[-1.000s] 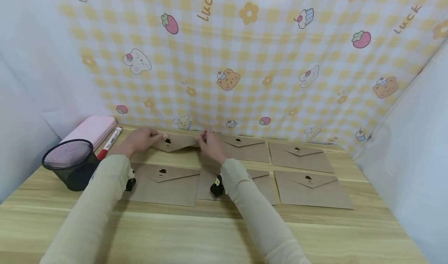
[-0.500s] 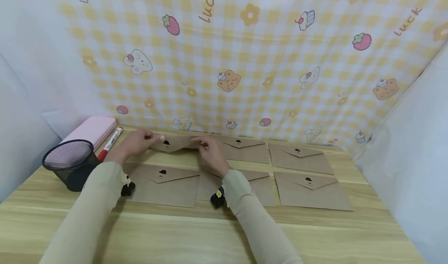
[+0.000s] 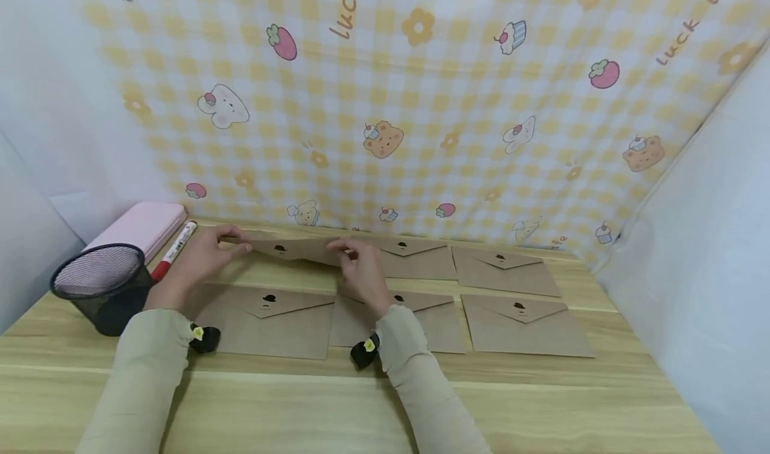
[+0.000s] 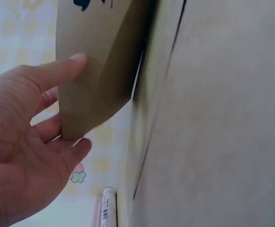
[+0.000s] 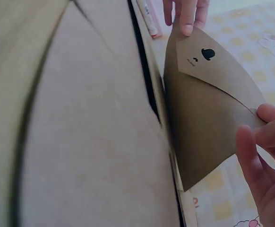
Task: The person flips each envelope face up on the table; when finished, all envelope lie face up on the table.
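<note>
A brown kraft envelope (image 3: 289,248) with a small black hat mark is lifted off the wooden table at the back left. My left hand (image 3: 207,253) pinches its left end and my right hand (image 3: 356,263) pinches its right end. In the left wrist view the thumb and fingers (image 4: 64,71) grip the envelope's corner (image 4: 95,71). In the right wrist view the envelope (image 5: 208,118) stands tilted above another one, with my right fingers (image 5: 265,137) on its edge and the left hand's fingertips (image 5: 187,16) at the far end.
Several more brown envelopes lie in two rows on the table (image 3: 361,400), one (image 3: 271,317) right under my arms. A black mesh pen cup (image 3: 102,287), a red marker (image 3: 173,241) and a pink case (image 3: 138,225) stand at the left. A checked cloth wall closes the back.
The back left envelope has come up off the table between both hands and now tilts; both hands drew slightly toward me and to the left.
</note>
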A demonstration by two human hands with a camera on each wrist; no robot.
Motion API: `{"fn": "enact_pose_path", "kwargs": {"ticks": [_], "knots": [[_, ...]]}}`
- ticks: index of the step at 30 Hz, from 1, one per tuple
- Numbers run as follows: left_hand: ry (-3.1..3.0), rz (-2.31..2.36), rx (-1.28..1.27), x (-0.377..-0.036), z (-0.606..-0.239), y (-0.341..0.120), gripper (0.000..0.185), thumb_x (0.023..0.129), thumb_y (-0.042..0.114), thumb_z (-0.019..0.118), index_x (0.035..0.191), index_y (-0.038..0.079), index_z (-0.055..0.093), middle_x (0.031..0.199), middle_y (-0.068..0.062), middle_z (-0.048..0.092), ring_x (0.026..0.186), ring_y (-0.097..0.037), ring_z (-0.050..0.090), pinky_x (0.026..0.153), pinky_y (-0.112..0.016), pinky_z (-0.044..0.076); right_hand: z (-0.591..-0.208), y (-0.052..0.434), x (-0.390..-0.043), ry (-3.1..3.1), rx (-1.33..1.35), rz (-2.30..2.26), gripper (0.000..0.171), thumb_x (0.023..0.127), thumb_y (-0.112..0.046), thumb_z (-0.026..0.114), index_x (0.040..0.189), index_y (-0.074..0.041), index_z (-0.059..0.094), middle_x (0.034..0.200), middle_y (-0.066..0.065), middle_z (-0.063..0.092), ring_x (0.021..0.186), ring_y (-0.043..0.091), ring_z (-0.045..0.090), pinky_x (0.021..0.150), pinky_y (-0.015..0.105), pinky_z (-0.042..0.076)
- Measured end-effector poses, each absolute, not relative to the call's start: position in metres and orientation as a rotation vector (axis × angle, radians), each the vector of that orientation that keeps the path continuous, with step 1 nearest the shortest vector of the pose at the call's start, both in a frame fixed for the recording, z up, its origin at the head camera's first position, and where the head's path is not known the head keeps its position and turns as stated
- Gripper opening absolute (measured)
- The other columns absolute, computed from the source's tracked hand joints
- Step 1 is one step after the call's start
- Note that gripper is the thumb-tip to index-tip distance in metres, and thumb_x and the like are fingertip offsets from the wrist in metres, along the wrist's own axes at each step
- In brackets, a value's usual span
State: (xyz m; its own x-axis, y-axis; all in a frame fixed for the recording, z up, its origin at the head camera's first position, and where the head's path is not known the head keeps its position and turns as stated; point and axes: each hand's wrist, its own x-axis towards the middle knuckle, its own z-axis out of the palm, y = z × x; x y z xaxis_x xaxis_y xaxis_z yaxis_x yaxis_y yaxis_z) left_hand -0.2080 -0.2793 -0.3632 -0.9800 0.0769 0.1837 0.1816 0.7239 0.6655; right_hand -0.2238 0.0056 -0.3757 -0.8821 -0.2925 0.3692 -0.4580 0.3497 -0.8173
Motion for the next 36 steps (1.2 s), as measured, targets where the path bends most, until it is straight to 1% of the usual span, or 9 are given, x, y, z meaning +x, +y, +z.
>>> {"fn": "enact_pose_path", "kwargs": {"ticks": [5, 9, 12, 16, 21, 25, 30, 33, 36], "knots": [[-2.723, -1.059, -0.2, -0.206, -0.356, -0.281, 0.03, 0.092, 0.027, 0.06, 0.106, 0.001, 0.064, 0.115, -0.025, 0.058, 0.108, -0.042, 0.049, 0.09, -0.056, 0.034, -0.374, 0.006, -0.224, -2.408, 0.657, 1.692, 0.027, 0.089, 0.009, 0.052, 0.1, -0.008, 0.071, 0.11, 0.003, 0.064, 0.066, 0.033, 0.061, 0.049, 0.032, 0.052], [-2.628, -1.026, -0.149, -0.204, -0.351, -0.277, 0.026, 0.09, 0.021, 0.062, 0.104, -0.001, 0.064, 0.111, -0.026, 0.058, 0.103, -0.042, 0.05, 0.086, -0.054, 0.036, -0.373, 0.006, -0.225, -2.377, 0.662, 1.71, 0.025, 0.089, 0.009, 0.053, 0.1, -0.006, 0.07, 0.106, 0.005, 0.065, 0.069, 0.03, 0.063, 0.053, 0.034, 0.053], [-2.528, -1.081, 0.006, -0.202, -0.346, -0.274, 0.039, 0.086, 0.02, 0.068, 0.11, -0.006, 0.052, 0.108, -0.028, 0.054, 0.101, -0.041, 0.053, 0.084, -0.051, 0.041, -0.372, 0.005, -0.224, -2.316, 0.628, 1.731, 0.023, 0.09, 0.006, 0.053, 0.098, -0.006, 0.072, 0.106, 0.006, 0.065, 0.065, 0.024, 0.064, 0.051, 0.032, 0.053], [-2.344, -1.166, 0.182, -0.2, -0.335, -0.27, 0.052, 0.079, 0.022, 0.075, 0.103, -0.003, 0.036, 0.103, -0.012, 0.048, 0.099, -0.034, 0.058, 0.079, -0.03, 0.05, -0.364, 0.003, -0.223, -2.147, 0.617, 1.785, 0.02, 0.092, 0.002, 0.054, 0.097, -0.004, 0.072, 0.105, 0.01, 0.065, 0.06, 0.023, 0.064, 0.051, 0.031, 0.052], [-2.247, -1.13, 0.111, -0.199, -0.324, -0.265, 0.037, 0.082, 0.024, 0.071, 0.086, -0.001, 0.044, 0.092, -0.004, 0.046, 0.086, -0.01, 0.055, 0.074, -0.011, 0.044, -0.351, 0.006, -0.222, -1.961, 0.642, 1.97, 0.017, 0.09, 0.006, 0.054, 0.098, 0.007, 0.069, 0.095, 0.021, 0.063, 0.063, 0.032, 0.06, 0.056, 0.038, 0.054], [-2.294, -1.15, 0.017, -0.194, -0.318, -0.264, 0.029, 0.085, 0.025, 0.069, 0.095, 0.002, 0.053, 0.092, -0.004, 0.051, 0.079, -0.002, 0.05, 0.067, -0.012, 0.039, -0.336, 0.011, -0.215, -1.879, 0.575, 2.147, 0.018, 0.089, 0.01, 0.052, 0.101, 0.014, 0.064, 0.1, 0.024, 0.061, 0.066, 0.026, 0.055, 0.059, 0.039, 0.054], [-2.39, -1.216, -0.122, -0.191, -0.311, -0.265, 0.033, 0.085, 0.015, 0.069, 0.111, 0.003, 0.053, 0.104, -0.008, 0.048, 0.083, -0.017, 0.049, 0.064, -0.016, 0.039, -0.327, 0.016, -0.211, -1.885, 0.511, 2.127, 0.018, 0.089, 0.011, 0.051, 0.103, 0.014, 0.063, 0.104, 0.024, 0.062, 0.056, 0.015, 0.05, 0.054, 0.026, 0.05], [-2.426, -1.25, -0.134, -0.191, -0.309, -0.266, 0.032, 0.086, 0.012, 0.066, 0.114, 0.0, 0.055, 0.117, -0.016, 0.051, 0.101, -0.028, 0.052, 0.082, -0.028, 0.044, -0.335, 0.016, -0.217, -1.942, 0.516, 2.051, 0.023, 0.09, 0.009, 0.05, 0.107, 0.009, 0.064, 0.105, 0.02, 0.063, 0.058, 0.013, 0.05, 0.054, 0.022, 0.044], [-2.43, -1.285, -0.1, -0.192, -0.308, -0.266, 0.033, 0.088, 0.01, 0.063, 0.117, -0.004, 0.055, 0.128, -0.023, 0.049, 0.121, -0.037, 0.042, 0.097, -0.046, 0.035, -0.345, 0.013, -0.224, -2.032, 0.59, 2.004, 0.032, 0.09, 0.007, 0.049, 0.12, 0.003, 0.059, 0.121, 0.014, 0.058, 0.08, 0.016, 0.057, 0.067, 0.024, 0.047]]}}
